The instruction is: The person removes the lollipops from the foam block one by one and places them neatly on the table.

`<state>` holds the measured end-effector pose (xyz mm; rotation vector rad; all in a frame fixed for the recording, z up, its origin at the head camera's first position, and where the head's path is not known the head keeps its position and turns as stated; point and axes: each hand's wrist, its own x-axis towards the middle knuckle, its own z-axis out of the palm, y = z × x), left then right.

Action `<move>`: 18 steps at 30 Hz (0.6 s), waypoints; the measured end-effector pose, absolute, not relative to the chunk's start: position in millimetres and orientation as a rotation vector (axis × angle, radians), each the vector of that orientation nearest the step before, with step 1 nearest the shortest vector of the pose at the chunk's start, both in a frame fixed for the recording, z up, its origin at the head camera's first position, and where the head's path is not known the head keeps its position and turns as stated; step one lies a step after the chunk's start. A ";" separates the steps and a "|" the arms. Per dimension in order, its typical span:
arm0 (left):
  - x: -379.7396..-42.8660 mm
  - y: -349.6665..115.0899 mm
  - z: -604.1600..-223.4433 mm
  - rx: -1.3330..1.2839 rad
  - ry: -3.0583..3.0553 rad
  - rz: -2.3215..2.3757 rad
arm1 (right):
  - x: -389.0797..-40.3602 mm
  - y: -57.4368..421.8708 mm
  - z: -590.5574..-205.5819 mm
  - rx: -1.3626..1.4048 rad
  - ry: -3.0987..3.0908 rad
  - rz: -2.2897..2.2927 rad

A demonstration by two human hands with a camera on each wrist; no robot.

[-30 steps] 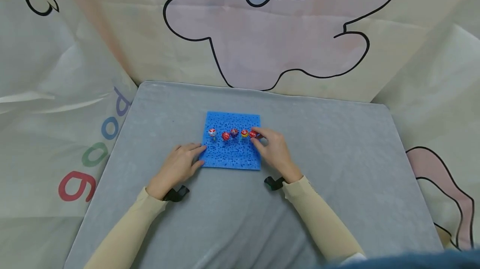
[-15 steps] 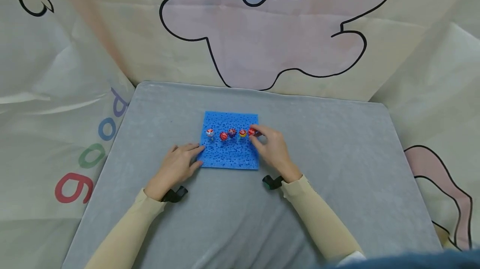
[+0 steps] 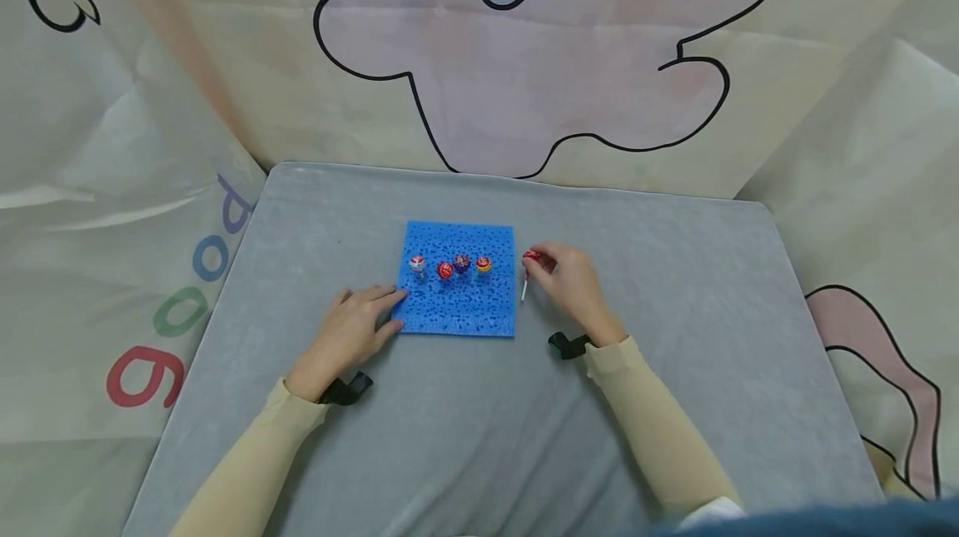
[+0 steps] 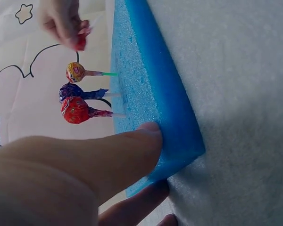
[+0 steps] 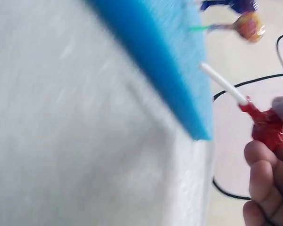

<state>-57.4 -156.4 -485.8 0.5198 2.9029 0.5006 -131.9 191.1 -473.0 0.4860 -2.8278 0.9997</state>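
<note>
My right hand [image 3: 573, 283] pinches a red-wrapped lollipop [image 5: 269, 129] by its candy head, just right of the blue foam block [image 3: 457, 316]. Its white stick points down and is free of the foam. My left hand [image 3: 348, 337] rests at the block's left edge, thumb and fingers touching the foam with nothing gripped. Upright in the block stand a yellow and red lollipop [image 4: 76, 72], a dark blue one [image 3: 461, 263], a red one [image 4: 77, 110], and at the left a white and red lollipop [image 3: 417, 263].
Grey cloth covers the table [image 3: 659, 295] around the block. Behind it and at both sides hang pale printed sheets [image 3: 524, 96]. A blurred blue shape [image 3: 787, 518] shows at the lower right edge.
The red lollipop at the right end of the row has come out of the foam. My right hand has carried it right, past the block's edge. The left hand stays put.
</note>
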 end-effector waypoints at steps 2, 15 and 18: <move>-57.2 -156.7 -486.0 0.517 2.902 0.507 | -135.1 194.8 -477.7 0.477 -2.889 0.934; -57.3 -158.5 -489.0 0.510 2.895 0.515 | -145.7 197.8 -495.3 0.442 -3.091 0.858; -57.2 -158.8 -488.7 0.512 2.896 0.524 | -147.3 196.8 -497.9 0.427 -3.102 0.860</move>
